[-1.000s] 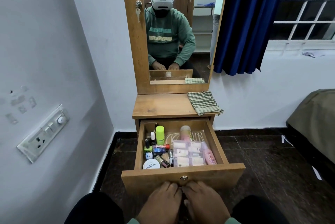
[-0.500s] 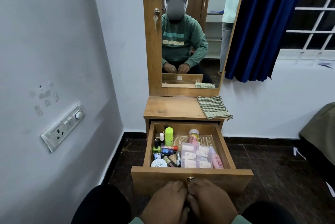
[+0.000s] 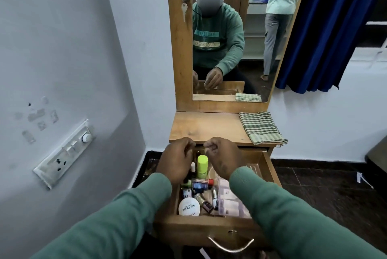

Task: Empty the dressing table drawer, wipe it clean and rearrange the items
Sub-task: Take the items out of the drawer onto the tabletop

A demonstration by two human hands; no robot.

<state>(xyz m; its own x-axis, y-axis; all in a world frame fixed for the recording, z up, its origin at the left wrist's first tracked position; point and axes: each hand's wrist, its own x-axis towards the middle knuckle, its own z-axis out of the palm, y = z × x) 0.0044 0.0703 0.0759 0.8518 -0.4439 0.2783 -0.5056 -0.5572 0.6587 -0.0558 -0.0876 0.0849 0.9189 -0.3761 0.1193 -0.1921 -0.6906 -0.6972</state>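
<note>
Half a sec ago both hands sat together at the near face of the drawer, by its handle. Now they've gone fwd and hang side by side over the drawer's far end, just under the edge of the table top. The drawer is pulled well out, so the opening step looks done & emptying is about to start.

L hand: fingers curled down over the far-left corner, right beside the lime-green bottle. Whether it already grips sth underneath is hidden, so can't tell. R hand: curled like a loose fist just right of the bottle. Nothing shows in it, but the fingertips face away, so can't tell either.

Drawer contents look untouched: white nail-polish tub near-left, small bottles along the left half, clear packs on the right, partly under the R sleeve. Nothing is out on the table top yet. Only the checked cloth lies there, far right, handy for wiping. Judging by that, the task is at its very start: every item has yet to come out before any wipe.
</note>
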